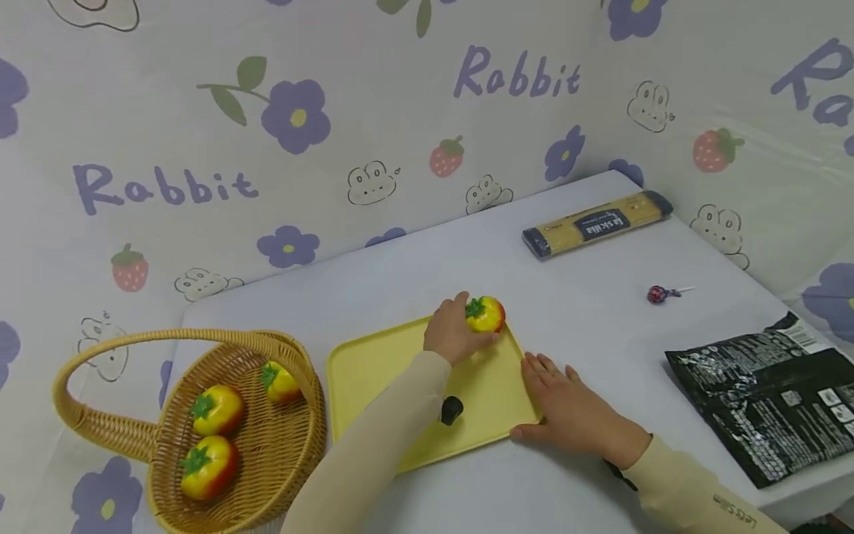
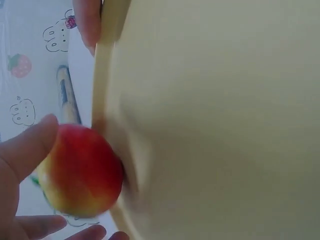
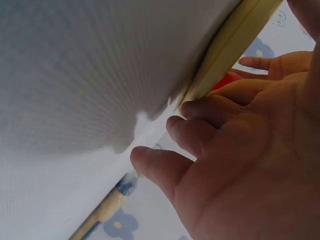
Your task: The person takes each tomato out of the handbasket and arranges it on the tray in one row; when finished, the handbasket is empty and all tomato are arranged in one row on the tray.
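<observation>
In the head view, a yellow-and-red persimmon [image 1: 486, 314] with a green leafy top sits at the far right corner of a yellow tray [image 1: 373, 371]. My left hand [image 1: 456, 331] is around its near side; the left wrist view shows the thumb by the persimmon [image 2: 82, 172] and the other fingers spread, with a small gap below it. My right hand [image 1: 567, 408] lies against the tray's right edge, thumb near the front corner. From the right wrist, the fingers of that hand [image 3: 240, 135] touch the tray's rim [image 3: 215, 60].
Left of the tray stands a wicker basket [image 1: 280, 452] with a tall handle and 3 more persimmons [image 1: 218, 409] inside. A pack of spaghetti [image 1: 597, 224] lies at the back right, a wrapped lollipop [image 1: 658, 294] nearer, and a black bag [image 1: 767, 400] at the right edge.
</observation>
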Tool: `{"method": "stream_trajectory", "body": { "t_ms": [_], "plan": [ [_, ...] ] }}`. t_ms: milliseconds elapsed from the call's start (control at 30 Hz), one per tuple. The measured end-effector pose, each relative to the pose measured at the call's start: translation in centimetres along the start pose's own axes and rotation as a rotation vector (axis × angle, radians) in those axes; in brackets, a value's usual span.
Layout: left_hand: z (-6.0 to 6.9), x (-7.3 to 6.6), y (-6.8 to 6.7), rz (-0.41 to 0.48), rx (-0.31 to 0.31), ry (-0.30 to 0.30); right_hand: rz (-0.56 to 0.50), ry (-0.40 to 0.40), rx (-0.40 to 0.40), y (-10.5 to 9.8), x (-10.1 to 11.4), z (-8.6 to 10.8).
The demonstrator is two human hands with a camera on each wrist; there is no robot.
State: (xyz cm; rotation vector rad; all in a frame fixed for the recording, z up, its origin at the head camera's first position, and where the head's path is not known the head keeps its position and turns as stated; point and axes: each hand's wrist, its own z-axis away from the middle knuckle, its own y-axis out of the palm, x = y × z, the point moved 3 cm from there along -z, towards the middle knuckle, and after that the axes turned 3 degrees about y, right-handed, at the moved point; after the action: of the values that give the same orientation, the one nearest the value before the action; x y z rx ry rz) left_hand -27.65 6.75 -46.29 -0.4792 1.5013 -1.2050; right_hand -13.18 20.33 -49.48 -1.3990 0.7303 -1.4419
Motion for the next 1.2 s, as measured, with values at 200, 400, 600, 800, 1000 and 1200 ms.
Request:
{"method": "stream_trajectory", "body": {
  "t_ms": [200, 400, 600, 800, 1000, 1200],
  "plan": [
    [3.9, 1.4, -2.6, 0.000, 0.058, 0.021, 0.003, 0.007, 0.024, -0.3, 0.0, -0.1],
    [13.0, 4.5, -8.3, 0.009, 0.153, 0.110, 0.002, 0.020, 0.027, -0.1, 0.0, -0.3],
    [19.0, 10.0, -13.4, -0.075, 0.126, -0.073, -0.011, 0.026, 0.055, 0.0, 0.2, -0.3],
    [17.9, 16.4, -16.9, -0.230, 0.098, -0.240, -0.018, 0.014, 0.061, 0.3, 0.6, -0.6],
    [13.4, 20.9, -15.4, -0.142, 0.085, -0.252, -0.022, 0.032, 0.060, 0.5, 0.3, -0.5],
    [12.6, 22.7, -14.6, -0.101, 0.030, -0.283, -0.040, 0.026, 0.057, 0.4, 0.7, -0.7]
  ]
}}
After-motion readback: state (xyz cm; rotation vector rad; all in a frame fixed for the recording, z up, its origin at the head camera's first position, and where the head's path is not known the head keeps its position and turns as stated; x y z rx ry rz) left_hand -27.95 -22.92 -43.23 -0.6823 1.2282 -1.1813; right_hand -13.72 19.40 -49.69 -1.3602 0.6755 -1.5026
